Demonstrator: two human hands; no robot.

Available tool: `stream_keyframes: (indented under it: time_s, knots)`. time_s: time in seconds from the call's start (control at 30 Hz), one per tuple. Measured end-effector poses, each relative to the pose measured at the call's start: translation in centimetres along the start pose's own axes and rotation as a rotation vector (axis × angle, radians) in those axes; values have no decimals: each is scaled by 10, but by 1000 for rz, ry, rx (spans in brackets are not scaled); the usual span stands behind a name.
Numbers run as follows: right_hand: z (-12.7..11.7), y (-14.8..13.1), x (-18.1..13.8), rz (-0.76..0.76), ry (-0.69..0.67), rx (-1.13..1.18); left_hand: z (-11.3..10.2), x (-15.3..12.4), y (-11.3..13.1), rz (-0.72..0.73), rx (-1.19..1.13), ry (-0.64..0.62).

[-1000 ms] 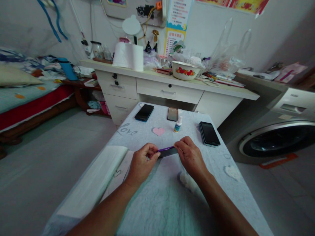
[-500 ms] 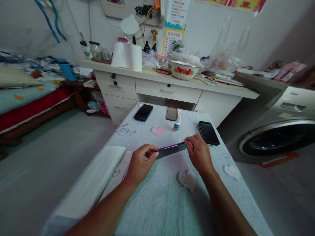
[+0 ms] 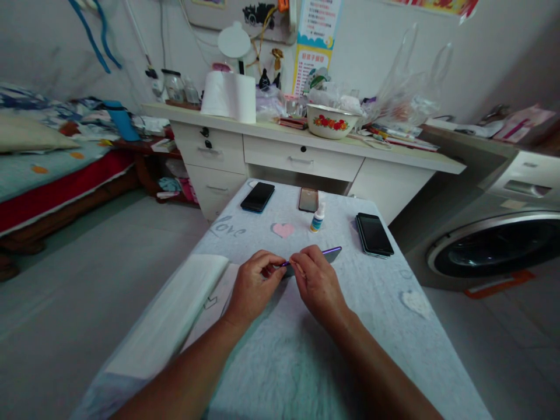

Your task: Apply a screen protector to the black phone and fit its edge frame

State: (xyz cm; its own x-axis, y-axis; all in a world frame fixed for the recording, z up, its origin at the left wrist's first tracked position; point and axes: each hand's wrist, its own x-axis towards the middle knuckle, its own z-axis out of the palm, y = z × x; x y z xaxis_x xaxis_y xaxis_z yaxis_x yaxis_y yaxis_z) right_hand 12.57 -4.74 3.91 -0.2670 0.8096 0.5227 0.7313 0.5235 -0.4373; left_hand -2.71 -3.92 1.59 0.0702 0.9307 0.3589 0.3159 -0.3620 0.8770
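A purple phone (image 3: 330, 252) is held edge-on just above the table (image 3: 262, 350), which is covered with a pale cloth. My left hand (image 3: 256, 286) pinches its near end, fingers closed. My right hand (image 3: 315, 283) is closed too, its fingertips pinched on the phone's edge close beside the left hand. Most of the phone is hidden behind my right hand; only its far end shows.
Farther along the table lie a black phone (image 3: 258, 196), a brownish phone (image 3: 308, 199), a small white bottle (image 3: 318, 217) and a dark phone (image 3: 374, 234). A folded white cloth (image 3: 175, 318) lies at the left edge. A desk (image 3: 306, 153) and a washing machine (image 3: 494, 245) stand beyond.
My right hand slid along the phone's edge to its far end, then came back left next to my left hand. The left hand kept its grip.
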Motion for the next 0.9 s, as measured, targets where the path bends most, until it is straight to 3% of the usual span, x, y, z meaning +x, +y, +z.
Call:
stream_keyframes:
  time_s: [0.43, 0.9]
  knots:
    - [0, -2, -2, -27, -50, 8, 1, 0, -1, -49, 2, -9]
    - [-35, 51, -3, 88, 114, -125, -1, 1, 1, 6, 40, -22]
